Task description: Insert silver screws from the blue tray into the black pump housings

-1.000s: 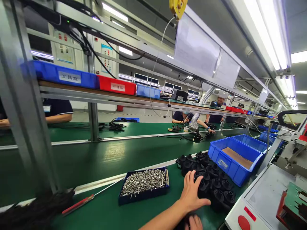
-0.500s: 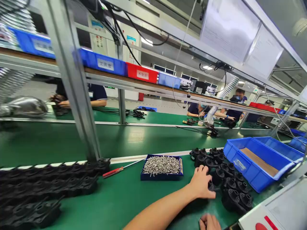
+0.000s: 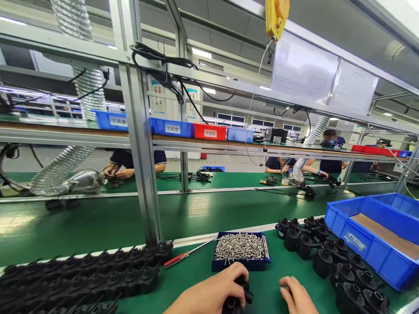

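My left hand (image 3: 222, 288) is closed around a black plastic housing (image 3: 234, 304) near the bottom edge of the view, just in front of the screw tray. Much of the housing is hidden by the fingers and the frame edge. To the right, my right hand (image 3: 297, 295) hovers low over the green mat with fingers partly stretched and no thing visible in them. A blue tray (image 3: 240, 264) full of small silver screws (image 3: 240, 246) lies ahead of both hands. Several black round housings (image 3: 322, 261) stand grouped to the right of my right hand.
A screwdriver (image 3: 176, 259) with a red handle lies left of the tray. Rows of black parts (image 3: 81, 279) fill the left side. A blue bin (image 3: 376, 248) stands at the right. A metal post (image 3: 140, 131) rises behind, and people work across the bench.
My left hand has moved left and nearer, away from the group of housings, with one housing in it. My right hand has come further into view. The camera has turned.
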Available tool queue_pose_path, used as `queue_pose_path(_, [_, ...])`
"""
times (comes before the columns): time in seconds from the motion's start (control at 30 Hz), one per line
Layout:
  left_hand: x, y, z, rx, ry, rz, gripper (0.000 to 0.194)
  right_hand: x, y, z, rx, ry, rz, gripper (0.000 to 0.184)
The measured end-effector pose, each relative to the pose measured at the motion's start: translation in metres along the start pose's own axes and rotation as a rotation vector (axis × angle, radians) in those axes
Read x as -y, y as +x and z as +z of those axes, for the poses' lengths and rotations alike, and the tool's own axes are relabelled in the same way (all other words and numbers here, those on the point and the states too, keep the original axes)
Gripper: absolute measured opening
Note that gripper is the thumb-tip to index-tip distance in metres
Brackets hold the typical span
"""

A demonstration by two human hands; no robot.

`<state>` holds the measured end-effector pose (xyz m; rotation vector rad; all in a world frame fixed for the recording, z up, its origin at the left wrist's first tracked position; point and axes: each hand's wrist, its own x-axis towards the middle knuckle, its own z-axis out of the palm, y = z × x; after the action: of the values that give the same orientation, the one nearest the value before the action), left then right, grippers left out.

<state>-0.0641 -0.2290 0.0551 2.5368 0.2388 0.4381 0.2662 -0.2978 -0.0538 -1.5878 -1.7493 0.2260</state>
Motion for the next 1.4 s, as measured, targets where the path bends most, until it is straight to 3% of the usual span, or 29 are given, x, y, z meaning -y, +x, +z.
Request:
queue_pose_path(0.13, [-0.002, -0.018, -0.032, 0.031, -0.154, -0.060, 0.052, 0.076, 0.070, -0.016, 0.130, 0.324, -0.068, 0.030])
queue_pose_path(0.2, [0.004, -0.020, -0.044, -0.100, -0.176, -0.119, 0.038, 0.104, 0.101, -0.016, 0.162, 0.388, -0.094, 0.023])
queue_pose_path(0.3, [0.026, -0.020, -0.050, -0.424, 0.012, -0.312, 0.012, 0.124, 0.129, -0.005, 0.233, 0.402, -0.118, 0.017])
queue_pose_path(0.4, [0.053, -0.017, -0.043, -0.551, 0.265, -0.479, 0.018, 0.126, 0.133, 0.012, 0.294, 0.416, -0.127, 0.017])
queue_pose_path(0.53, [0.073, -0.007, -0.032, -0.486, 0.372, -0.532, 0.019, 0.119, 0.122, 0.028, 0.244, 0.392, -0.118, 0.010])
queue_pose_path(0.67, [0.077, 0.000, -0.032, -0.426, 0.308, -0.526, 0.019, 0.118, 0.120, 0.031, 0.164, 0.346, -0.119, 0.007])
queue_pose_path(0.77, [0.083, 0.002, -0.032, -0.443, 0.245, -0.518, 0.023, 0.120, 0.122, 0.026, 0.207, 0.356, -0.158, 0.006])
queue_pose_path(0.9, [0.090, 0.004, -0.029, -0.467, 0.241, -0.505, 0.027, 0.121, 0.121, 0.018, 0.280, 0.330, -0.257, 0.017])
queue_pose_path(1.1, [0.092, 0.005, -0.025, -0.470, 0.262, -0.498, 0.025, 0.116, 0.115, 0.023, 0.367, 0.395, -0.128, 0.041])
queue_pose_path(1.27, [0.099, 0.004, -0.023, -0.540, 0.198, -0.497, 0.024, 0.119, 0.111, 0.023, 0.376, 0.278, -0.229, 0.048])
queue_pose_path(1.4, [0.099, 0.003, -0.027, -0.610, 0.128, -0.533, 0.021, 0.125, 0.109, 0.009, 0.411, 0.192, -0.323, 0.046])
